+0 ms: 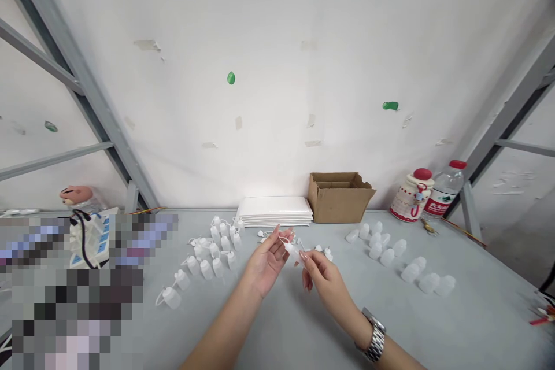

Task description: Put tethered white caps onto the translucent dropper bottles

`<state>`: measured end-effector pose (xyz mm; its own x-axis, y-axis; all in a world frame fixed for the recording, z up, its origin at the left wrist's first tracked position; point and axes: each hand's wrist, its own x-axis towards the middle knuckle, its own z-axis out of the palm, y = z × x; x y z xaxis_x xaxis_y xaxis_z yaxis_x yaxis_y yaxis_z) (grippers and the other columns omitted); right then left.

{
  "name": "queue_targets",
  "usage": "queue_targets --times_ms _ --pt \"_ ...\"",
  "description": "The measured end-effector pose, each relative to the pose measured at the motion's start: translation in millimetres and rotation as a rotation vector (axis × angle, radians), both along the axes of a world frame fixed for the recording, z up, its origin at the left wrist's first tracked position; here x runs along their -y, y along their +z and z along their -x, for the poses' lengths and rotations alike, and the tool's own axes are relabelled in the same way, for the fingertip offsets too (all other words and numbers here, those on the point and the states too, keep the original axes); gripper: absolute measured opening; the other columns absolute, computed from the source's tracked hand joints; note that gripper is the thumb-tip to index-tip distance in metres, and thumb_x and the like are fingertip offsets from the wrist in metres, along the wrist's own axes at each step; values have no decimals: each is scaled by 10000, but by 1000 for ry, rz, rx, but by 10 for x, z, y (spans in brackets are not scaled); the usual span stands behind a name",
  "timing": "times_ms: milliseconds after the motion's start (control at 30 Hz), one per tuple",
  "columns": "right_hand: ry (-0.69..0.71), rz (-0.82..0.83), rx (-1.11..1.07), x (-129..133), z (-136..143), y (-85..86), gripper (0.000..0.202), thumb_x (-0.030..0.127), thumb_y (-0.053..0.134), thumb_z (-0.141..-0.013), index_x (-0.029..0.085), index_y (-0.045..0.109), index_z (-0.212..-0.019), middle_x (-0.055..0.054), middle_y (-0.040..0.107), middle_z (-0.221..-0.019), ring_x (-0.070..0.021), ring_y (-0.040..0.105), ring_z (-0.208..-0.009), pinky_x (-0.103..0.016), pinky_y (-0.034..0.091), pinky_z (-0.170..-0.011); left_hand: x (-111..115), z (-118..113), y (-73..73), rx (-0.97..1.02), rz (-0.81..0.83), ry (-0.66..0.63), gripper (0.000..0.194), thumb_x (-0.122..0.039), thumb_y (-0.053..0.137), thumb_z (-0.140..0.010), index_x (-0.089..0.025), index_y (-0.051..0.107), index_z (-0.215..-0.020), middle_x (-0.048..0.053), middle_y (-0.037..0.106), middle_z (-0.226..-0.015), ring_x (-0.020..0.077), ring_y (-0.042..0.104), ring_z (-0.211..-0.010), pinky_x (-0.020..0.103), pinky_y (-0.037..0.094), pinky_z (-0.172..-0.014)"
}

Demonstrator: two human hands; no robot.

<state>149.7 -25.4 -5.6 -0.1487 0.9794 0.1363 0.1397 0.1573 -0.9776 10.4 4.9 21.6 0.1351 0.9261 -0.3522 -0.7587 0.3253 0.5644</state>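
- The right hand (pixel 323 274) pinched a small bottle (pixel 293 251) between thumb and fingers, in front of the left palm.
- The left hand (pixel 266 266) was half open, palm up, fingers loosely curled behind the bottle; whether they touched it could not be told.
- Capped bottles (pixel 205 269) stood left of the hands on the surface (pixel 286 329), cloudy bottles (pixel 387 256) to their right.
- Small caps (pixel 328 255) lay just beyond the right hand.

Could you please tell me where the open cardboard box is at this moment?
In the head view, the cardboard box stands right of centre at the table's back, near the wall, just right of the white stack.
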Motion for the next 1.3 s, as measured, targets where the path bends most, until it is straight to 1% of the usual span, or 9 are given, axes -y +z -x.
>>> queue_targets --times_ms 167,267,533,900,1067,1200,1300 --pt "-4 -6 -4 11 5 5 374 533 410 -846 204 474 -679 45 475 -483 -123 467 -463 -246 377 -511 5 -6 -9 2 4 1 106 -176 568 -813 -177 674 -814 51 722 -900 131 662 -805 213 496 -665" --pt "-2 -1 -10 20 4 15 370 531 414 -845 205 477 -681 45 477 -484 -124 469 -464 -245 379 -513 -3 -1 -25 -3 7 -5 105 -188 571 -813 -171 673 -793 54 719 -924 129 660 -814 214 496 -664" --pt "-15 3 5 17 13 23 384 548 403 -841 208 464 -675 45 469 -486 -126 460 -468 -249 374 -518 9 -8 -26 -2 -12 -6 114 -164 559 -821 -170 673 -815 51 724 -899 126 662 -801 218 499 -673" --pt "-27 0 1 7 3 16 394 554 407 -838 204 466 -667 41 480 -490 -126 470 -473 -251 384 -520 -12 -8 -25 -9 -4 -16 134 -195 567 -821 -154 682 -766 59 724 -892 119 660 -791 211 502 -686" --pt "-51 -2 16 10 15 -4 380 540 418 -841 204 494 -681 38 494 -488 -132 477 -476 -251 386 -519 -3 -11 -30 -29 -41 19 137 -144 563 -814 -152 685 -752 63 730 -862 127 666 -795 217 496 -735" --pt "-92 -4 57 25 32 -43 367 530 423 -843 207 517 -698 33 508 -495 -141 482 -483 -254 382 -516 -6 -19 -87 -58 -114 58 88 -144 604 -780 -137 692 -776 80 728 -891 143 664 -826 236 483 -801" --pt "-99 -4 68 30 41 -63 357 517 420 -849 209 513 -695 32 511 -500 -140 484 -485 -251 380 -514 -3 -33 -124 -71 -146 70 87 -158 623 -768 -130 694 -809 83 725 -905 147 657 -850 239 481 -812"
